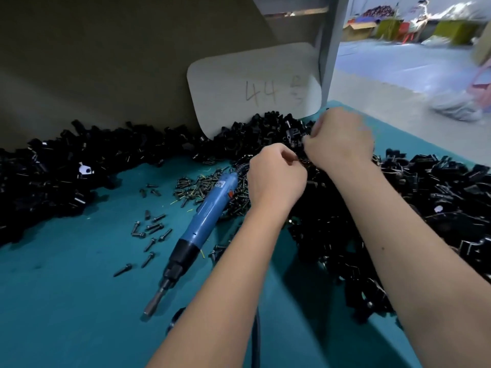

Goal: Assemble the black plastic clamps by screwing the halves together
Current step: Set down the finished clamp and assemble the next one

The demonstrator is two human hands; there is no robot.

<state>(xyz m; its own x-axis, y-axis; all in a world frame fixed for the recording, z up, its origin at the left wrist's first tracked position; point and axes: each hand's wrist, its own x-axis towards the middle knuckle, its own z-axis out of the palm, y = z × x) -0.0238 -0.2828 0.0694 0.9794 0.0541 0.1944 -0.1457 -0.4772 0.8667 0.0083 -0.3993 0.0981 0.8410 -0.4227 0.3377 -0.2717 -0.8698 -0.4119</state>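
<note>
My left hand (276,179) and right hand (340,144) are curled closed over the black clamp pile (398,208) toward the bench's (66,301) far right edge; contents hidden, cannot tell. Blue screwdriver (204,216) lies mid-bench beside loose screws (154,229).

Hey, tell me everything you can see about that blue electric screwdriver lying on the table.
The blue electric screwdriver lies unheld on the teal table, tilted diagonally. Its body looks like glossy blue plastic with a small label and a red-orange switch on the side. A black collar leads to a metal chuck and bit pointing toward the person, lower left. Its far end, where a cord attaches, rests among the heap of dark screws, near the left hand. Loose screws lie beside it.
</note>
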